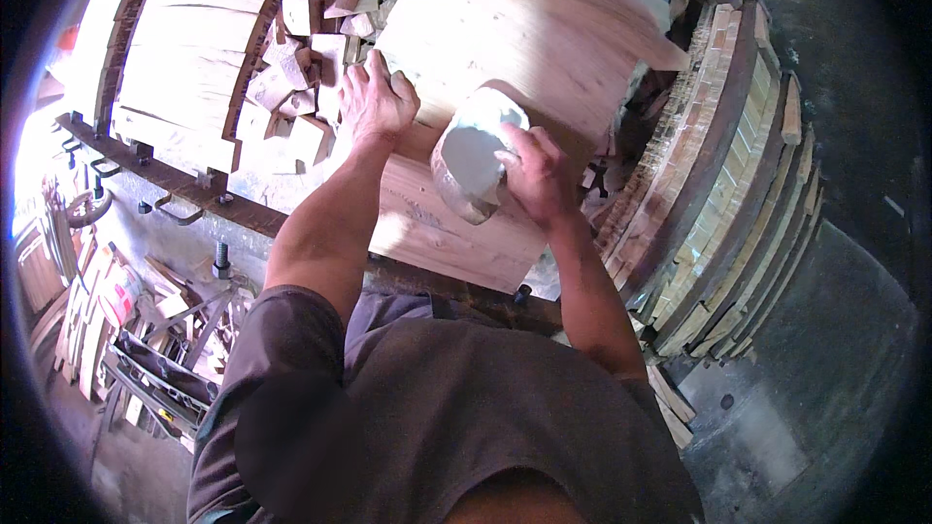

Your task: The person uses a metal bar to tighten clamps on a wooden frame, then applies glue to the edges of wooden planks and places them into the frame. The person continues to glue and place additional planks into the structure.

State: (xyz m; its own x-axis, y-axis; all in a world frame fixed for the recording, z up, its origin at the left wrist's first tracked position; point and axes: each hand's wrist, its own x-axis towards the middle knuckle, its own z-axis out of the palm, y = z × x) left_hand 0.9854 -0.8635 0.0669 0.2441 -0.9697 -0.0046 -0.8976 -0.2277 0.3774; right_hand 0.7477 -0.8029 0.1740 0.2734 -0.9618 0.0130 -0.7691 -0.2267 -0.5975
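My right hand (540, 170) is closed on the rim of a rounded bowl (451, 170), its thumb over the edge. White material (476, 146) shows inside; I cannot tell whether it is liquid or paste. The bowl is tilted above a pale wooden board (456, 218) near me. Farther off lies a larger wooden board (505, 24), with a gap between the two. My left hand (377, 102) has bent fingers at the near left corner of this larger board and seems to grip its edge. The underside of that grip is hidden.
Several loose wood blocks (291, 78) lie left of my left hand. Beyond them is a pale panel (189, 49) between dark bars. A metal rail (184, 175) with bolts runs along the near side. Stacked wooden strips (718, 204) stand on the right, scrap wood (87, 320) at lower left.
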